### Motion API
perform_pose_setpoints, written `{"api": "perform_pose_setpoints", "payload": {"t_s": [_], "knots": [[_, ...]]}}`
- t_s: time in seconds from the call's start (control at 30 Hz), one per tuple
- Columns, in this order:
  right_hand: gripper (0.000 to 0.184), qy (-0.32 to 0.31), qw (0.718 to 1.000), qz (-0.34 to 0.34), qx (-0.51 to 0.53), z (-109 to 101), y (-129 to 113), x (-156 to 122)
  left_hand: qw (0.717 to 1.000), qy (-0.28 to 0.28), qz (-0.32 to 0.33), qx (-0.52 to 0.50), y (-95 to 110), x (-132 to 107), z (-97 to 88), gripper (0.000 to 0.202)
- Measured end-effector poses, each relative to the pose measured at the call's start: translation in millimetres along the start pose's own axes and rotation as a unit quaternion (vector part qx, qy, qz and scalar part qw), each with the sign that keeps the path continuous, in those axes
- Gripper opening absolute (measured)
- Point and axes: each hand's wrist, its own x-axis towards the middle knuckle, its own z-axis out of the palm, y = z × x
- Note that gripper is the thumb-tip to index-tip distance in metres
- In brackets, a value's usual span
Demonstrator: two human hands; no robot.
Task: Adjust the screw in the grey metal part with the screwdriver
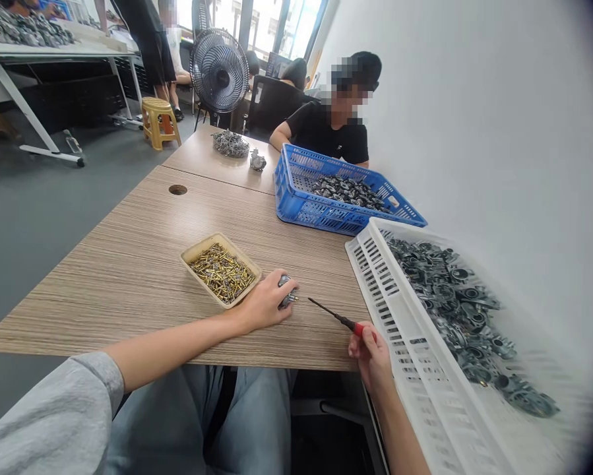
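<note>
My left hand [269, 300] is closed around a small grey metal casting [285, 290] on the wooden table, its fingers hiding part of it. A brass-coloured screw [293, 298] sticks out of the casting on the right. In my right hand [372, 356] is a screwdriver [343, 320] with a red and black handle. Its dark shaft points left, and the tip is a short way from the casting, not touching it. Just beyond my left wrist stands a cream plastic tub [197, 245] full of brass-coloured screws [221, 270].
A white crate [400, 316] of grey castings stands along my right side. Beyond it is a blue crate [301, 208] of dark parts, with a seated person [333, 125] behind. A heap of metal parts [231, 143], one casting [257, 160] and a fan [219, 72] are farther off.
</note>
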Motion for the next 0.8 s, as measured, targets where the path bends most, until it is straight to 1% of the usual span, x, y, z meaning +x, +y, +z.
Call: {"api": "perform_pose_setpoints", "payload": {"t_s": [0.2, 0.43, 0.8], "knots": [[0.034, -0.038, 0.997, -0.014, -0.062, 1.3, 0.3, -1.6, 1.000, 0.002, -0.005, -0.014, 0.6, 0.8, -1.5, 0.041], [0.030, -0.041, 0.998, -0.029, -0.040, 2.7, 0.3, -1.6, 1.000, 0.003, -0.003, -0.007, 0.6, 1.3, -1.2, 0.041], [0.030, -0.052, 0.996, -0.031, -0.067, 5.6, -5.8, -4.7, 1.000, -0.004, 0.000, 0.010, 0.4, 0.9, -1.6, 0.041]]}}
